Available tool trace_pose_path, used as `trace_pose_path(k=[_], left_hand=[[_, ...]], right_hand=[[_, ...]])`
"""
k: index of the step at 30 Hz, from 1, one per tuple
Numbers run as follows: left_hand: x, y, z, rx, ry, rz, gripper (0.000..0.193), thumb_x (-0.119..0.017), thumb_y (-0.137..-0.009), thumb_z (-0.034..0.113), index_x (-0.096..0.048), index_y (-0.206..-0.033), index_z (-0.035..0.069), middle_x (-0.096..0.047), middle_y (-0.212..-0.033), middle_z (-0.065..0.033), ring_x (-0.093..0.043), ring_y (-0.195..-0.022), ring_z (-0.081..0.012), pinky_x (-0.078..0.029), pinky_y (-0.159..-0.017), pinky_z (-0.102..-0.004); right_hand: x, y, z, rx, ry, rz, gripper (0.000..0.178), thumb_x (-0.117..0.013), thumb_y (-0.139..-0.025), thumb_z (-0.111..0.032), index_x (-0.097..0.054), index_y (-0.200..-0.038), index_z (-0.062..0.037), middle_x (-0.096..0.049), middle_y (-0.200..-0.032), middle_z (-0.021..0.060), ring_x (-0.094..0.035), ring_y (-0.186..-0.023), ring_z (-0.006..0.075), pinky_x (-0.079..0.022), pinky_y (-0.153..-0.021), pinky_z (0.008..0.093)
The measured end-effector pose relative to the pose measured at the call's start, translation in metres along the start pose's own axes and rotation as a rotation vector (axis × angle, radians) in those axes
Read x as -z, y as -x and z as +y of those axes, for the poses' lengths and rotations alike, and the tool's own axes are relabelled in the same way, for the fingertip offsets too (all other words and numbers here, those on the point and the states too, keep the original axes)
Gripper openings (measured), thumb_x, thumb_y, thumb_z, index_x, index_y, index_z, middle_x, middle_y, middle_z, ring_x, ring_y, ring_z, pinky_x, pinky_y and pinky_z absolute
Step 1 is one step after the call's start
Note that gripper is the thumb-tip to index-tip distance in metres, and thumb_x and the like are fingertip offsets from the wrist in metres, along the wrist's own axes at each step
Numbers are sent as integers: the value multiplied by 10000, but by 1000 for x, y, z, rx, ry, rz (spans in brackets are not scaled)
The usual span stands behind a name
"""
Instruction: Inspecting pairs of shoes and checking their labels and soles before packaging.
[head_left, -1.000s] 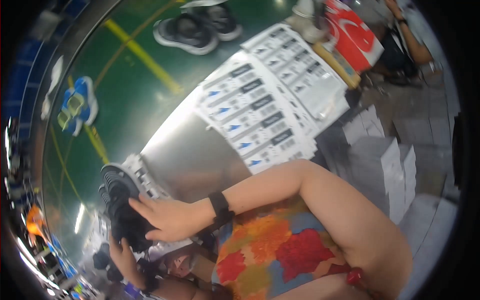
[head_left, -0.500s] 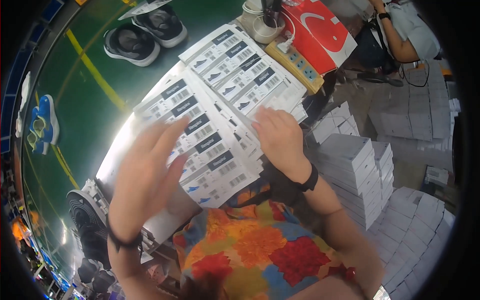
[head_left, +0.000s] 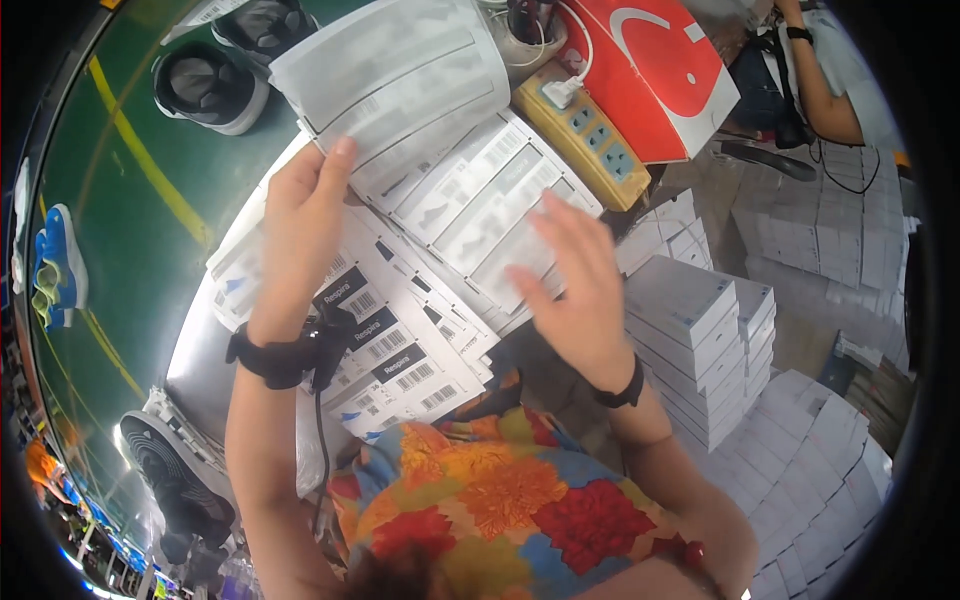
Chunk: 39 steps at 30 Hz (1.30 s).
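My left hand (head_left: pixel 303 225) pinches the near left corner of a label sheet (head_left: pixel 410 75), which is raised and bent so that its pale, faintly see-through side shows. Beneath it lies the right stack of label sheets (head_left: pixel 505 215), whose top sheet is washed out and blurry. Over that stack's near right edge, my right hand (head_left: pixel 578 285) hovers with fingers spread and nothing in them. Nearer my body is a fanned pile of label sheets (head_left: pixel 400 350) printed with dark blocks, barcodes and small blue shoe pictures; my left wrist partly covers it.
Dark sneakers (head_left: pixel 210 85) stand on the green surface (head_left: pixel 150 270), with a blue shoe (head_left: pixel 60 265) farther left. A yellow power strip (head_left: pixel 585 140) and a red and white box (head_left: pixel 650 75) border the sheets. White boxes (head_left: pixel 690 310) are stacked at right; another person's arm (head_left: pixel 825 90) shows beyond.
My left hand has moved up from the near pile and taken hold of a sheet, now raised over the right stack. My right hand has shifted slightly nearer and right, fingers spreading.
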<state>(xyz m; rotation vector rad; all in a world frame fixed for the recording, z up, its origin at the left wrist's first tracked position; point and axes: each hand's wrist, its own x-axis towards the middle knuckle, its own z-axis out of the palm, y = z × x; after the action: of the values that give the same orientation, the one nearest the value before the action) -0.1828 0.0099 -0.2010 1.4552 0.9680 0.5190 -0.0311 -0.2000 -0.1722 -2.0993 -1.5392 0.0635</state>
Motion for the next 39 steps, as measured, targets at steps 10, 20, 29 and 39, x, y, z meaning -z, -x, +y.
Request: trace_pose_path(k=[10,20,29,39], left_hand=[[5,-12,9,173,287,36,366,-545,-955,300,-641,-1015,-48,-649,-818,-57,-564,-685,-102,-446,-615,-237],[19,-35,3,287,409,-16,373,-518,-965,253,-580,-1141,-70,-675,-1039,-148,-659,-892,-189,-497,-814,-301],[8,-30,15,264,475,-8,354,-510,-968,258,-604,-1041,-75,-666,-926,-110,-623,-773,-150,-447,-651,-271],[15,-25,5,215,461,-10,323,-539,-964,273,-603,-1010,-41,-657,-913,-78,-609,-772,-113,-453,-655,-241]], right_hand=[[-11,20,-5,109,204,-207,527,-708,-785,-348,-591,-1204,-51,-471,-1337,239,-457,-1214,419,-395,-979,527],[32,22,-11,34,260,-430,421,-717,-780,-326,-647,-1085,-43,-560,-1247,192,-511,-1184,360,-384,-981,541],[-45,-47,-52,132,85,-130,262,-721,-771,-178,-625,-952,-14,-611,-1149,167,-563,-1082,365,-475,-895,449],[-62,-50,-51,283,406,-201,137,-686,-757,-109,-620,-849,-33,-622,-1136,228,-631,-966,402,-559,-658,392]])
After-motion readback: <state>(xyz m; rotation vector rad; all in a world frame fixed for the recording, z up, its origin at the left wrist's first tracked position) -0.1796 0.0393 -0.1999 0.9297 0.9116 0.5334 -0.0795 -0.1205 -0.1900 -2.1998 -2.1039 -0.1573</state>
